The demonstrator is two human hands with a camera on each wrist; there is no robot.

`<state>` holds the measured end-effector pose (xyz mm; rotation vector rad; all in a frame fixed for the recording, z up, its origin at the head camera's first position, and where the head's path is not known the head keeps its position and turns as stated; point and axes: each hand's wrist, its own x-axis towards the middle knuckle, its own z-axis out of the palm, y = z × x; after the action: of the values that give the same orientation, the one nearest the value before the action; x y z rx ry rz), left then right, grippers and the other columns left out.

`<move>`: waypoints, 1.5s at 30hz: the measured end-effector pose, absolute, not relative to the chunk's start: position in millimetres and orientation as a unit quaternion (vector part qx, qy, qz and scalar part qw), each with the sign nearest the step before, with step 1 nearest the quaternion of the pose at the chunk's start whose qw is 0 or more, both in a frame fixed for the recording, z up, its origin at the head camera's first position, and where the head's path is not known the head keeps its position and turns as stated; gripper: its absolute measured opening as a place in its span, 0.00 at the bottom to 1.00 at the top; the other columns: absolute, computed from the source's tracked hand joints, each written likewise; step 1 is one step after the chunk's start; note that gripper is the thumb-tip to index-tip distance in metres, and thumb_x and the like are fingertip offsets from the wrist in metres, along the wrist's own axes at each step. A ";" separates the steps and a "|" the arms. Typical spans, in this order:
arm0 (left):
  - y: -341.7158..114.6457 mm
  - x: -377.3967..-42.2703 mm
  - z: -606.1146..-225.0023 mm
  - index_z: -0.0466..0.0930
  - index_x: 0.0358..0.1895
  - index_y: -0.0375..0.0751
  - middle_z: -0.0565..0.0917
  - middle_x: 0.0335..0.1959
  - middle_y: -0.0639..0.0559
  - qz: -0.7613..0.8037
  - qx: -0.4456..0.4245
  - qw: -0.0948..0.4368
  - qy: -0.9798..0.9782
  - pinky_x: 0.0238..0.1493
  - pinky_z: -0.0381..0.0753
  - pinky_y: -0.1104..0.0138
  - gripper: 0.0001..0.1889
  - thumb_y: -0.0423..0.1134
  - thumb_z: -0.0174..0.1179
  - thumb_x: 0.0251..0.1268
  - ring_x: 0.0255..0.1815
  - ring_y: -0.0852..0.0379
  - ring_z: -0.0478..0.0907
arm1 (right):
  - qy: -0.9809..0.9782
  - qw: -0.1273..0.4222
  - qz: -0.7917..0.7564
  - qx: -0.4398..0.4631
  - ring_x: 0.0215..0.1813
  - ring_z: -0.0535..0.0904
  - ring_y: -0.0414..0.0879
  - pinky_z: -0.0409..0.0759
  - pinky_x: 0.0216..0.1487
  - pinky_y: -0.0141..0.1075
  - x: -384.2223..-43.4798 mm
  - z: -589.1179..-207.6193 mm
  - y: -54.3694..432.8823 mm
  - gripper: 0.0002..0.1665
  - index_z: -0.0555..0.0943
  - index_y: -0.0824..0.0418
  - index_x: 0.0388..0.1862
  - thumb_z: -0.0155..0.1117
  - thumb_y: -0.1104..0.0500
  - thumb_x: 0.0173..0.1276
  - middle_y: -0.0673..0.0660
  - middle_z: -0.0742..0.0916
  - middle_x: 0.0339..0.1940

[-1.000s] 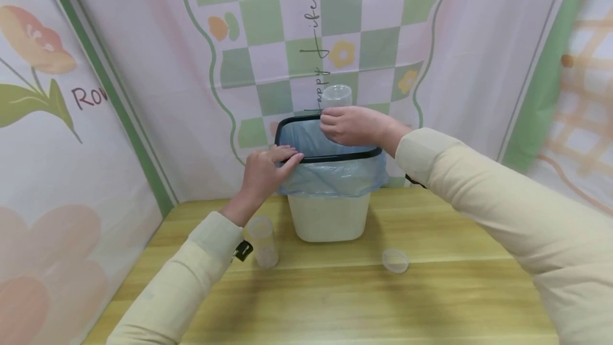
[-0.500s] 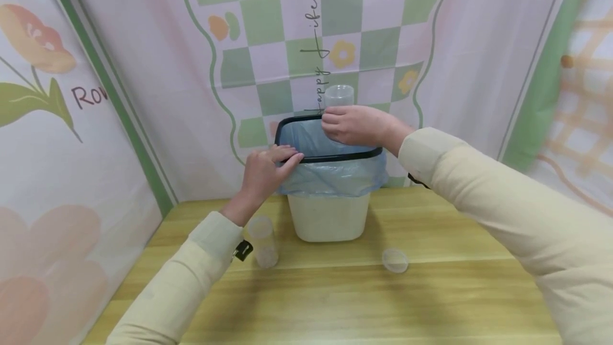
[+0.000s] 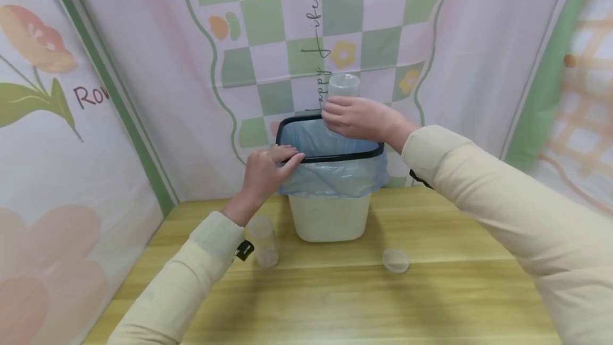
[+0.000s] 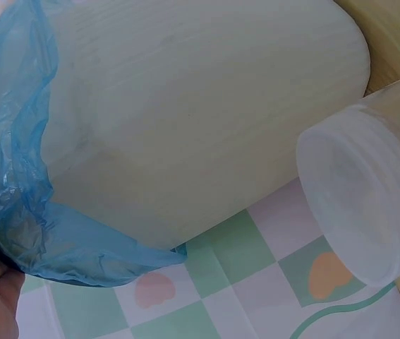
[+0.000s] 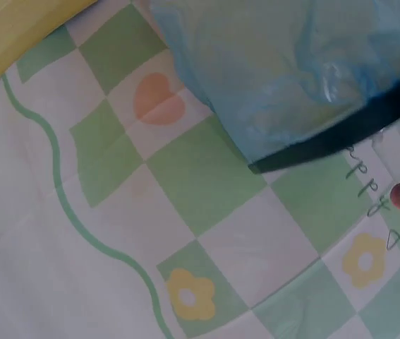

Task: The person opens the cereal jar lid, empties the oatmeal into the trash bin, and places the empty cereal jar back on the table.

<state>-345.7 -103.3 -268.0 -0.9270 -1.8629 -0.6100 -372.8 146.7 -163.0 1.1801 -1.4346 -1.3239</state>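
A trash bin [image 3: 328,220] with a black rim and a blue garbage bag [image 3: 335,177] folded over its edge stands on the table. My left hand [image 3: 265,172] grips the rim at its near left corner, thumb along the front edge. My right hand [image 3: 364,117] holds a clear plastic jar [image 3: 344,87] above the bin's mouth. The jar's lower part is hidden behind the fingers; which end faces up is hard to tell. Only a fingertip of the right hand shows in the right wrist view. The garbage bag [image 4: 16,176] hangs beside the left hand in the left wrist view.
A second clear jar [image 3: 263,241], with a whitish lid on, stands left of the bin near my left wrist. A round clear lid [image 3: 395,261] lies on the wooden table [image 3: 325,302] to the right. A patterned curtain [image 3: 297,41] hangs close behind the bin.
My right hand has risen slightly and shifted a little to the right with the jar. The left hand stays on the bin's rim.
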 end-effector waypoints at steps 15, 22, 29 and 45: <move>-103.0 -347.4 -269.7 0.90 0.34 0.38 0.88 0.31 0.46 -0.248 -0.376 0.470 -0.759 0.32 0.84 0.60 0.08 0.40 0.70 0.58 0.33 0.52 0.86 | -0.573 0.424 -0.517 0.475 0.57 0.74 0.54 0.66 0.66 0.42 -375.0 -165.1 149.8 0.17 0.78 0.66 0.54 0.65 0.67 0.66 0.60 0.80 0.53; -102.8 -347.8 -270.0 0.90 0.34 0.39 0.88 0.31 0.47 -0.245 -0.379 0.471 -0.758 0.31 0.83 0.61 0.08 0.40 0.70 0.59 0.32 0.52 0.86 | -0.576 0.413 -0.513 0.484 0.56 0.73 0.54 0.66 0.66 0.43 -374.6 -169.9 149.8 0.18 0.79 0.65 0.53 0.68 0.66 0.64 0.61 0.79 0.52; -102.5 -347.5 -268.7 0.90 0.34 0.39 0.88 0.31 0.47 -0.248 -0.380 0.472 -0.756 0.30 0.83 0.61 0.07 0.39 0.70 0.58 0.32 0.52 0.86 | -0.565 0.407 -0.520 0.494 0.54 0.73 0.53 0.67 0.64 0.42 -374.8 -168.9 149.0 0.16 0.79 0.65 0.52 0.67 0.66 0.65 0.60 0.79 0.51; -103.8 -346.6 -268.7 0.90 0.34 0.38 0.88 0.32 0.46 -0.251 -0.377 0.465 -0.761 0.34 0.84 0.59 0.08 0.40 0.70 0.58 0.34 0.52 0.86 | -0.579 0.415 -0.498 0.495 0.55 0.73 0.53 0.67 0.65 0.42 -376.7 -165.5 150.5 0.17 0.79 0.64 0.53 0.66 0.67 0.65 0.60 0.80 0.52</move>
<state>-346.6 -103.8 -268.7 -0.9256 -1.8694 -0.6166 -376.7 150.5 -165.5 1.2424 -1.4543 -1.2499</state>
